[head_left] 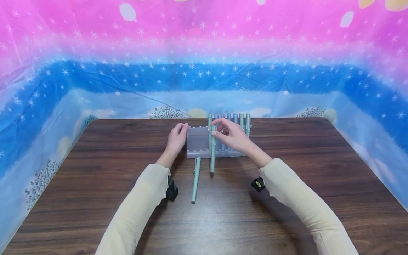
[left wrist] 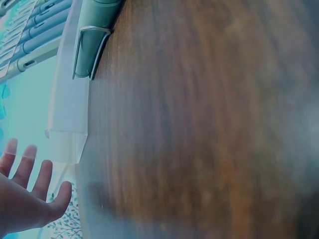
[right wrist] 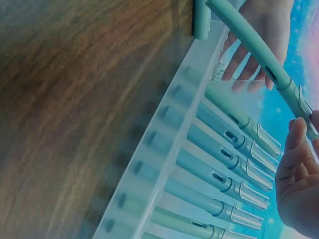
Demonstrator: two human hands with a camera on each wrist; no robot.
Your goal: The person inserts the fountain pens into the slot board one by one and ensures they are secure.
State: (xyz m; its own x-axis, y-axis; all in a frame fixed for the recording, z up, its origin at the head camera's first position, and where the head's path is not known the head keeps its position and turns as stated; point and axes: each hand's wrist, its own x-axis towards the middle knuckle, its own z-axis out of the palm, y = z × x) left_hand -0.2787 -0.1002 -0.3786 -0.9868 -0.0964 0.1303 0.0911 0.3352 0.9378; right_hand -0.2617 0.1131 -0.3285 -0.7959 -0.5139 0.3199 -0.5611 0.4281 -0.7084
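My right hand [head_left: 234, 136] pinches a light green pen [head_left: 212, 156] near its clipped cap, between thumb and fingers. The pen stands nearly upright in front of a clear pen rack [head_left: 197, 140]; in the right wrist view it slants above the rack. My left hand [head_left: 177, 136] is at the rack's left end, fingers fairly straight and apart in the left wrist view; whether they touch the rack I cannot tell. Several blue pens [right wrist: 214, 149] and green pens [right wrist: 229, 107] stand in the rack's right part. Another green pen [head_left: 196, 179] lies on the table before the rack.
The rack stands toward the back of a dark wooden table [head_left: 111, 191]. A pink and blue snowflake-patterned cloth [head_left: 159, 74] hangs behind and along the sides. Each wrist carries a small black camera [head_left: 172, 189].
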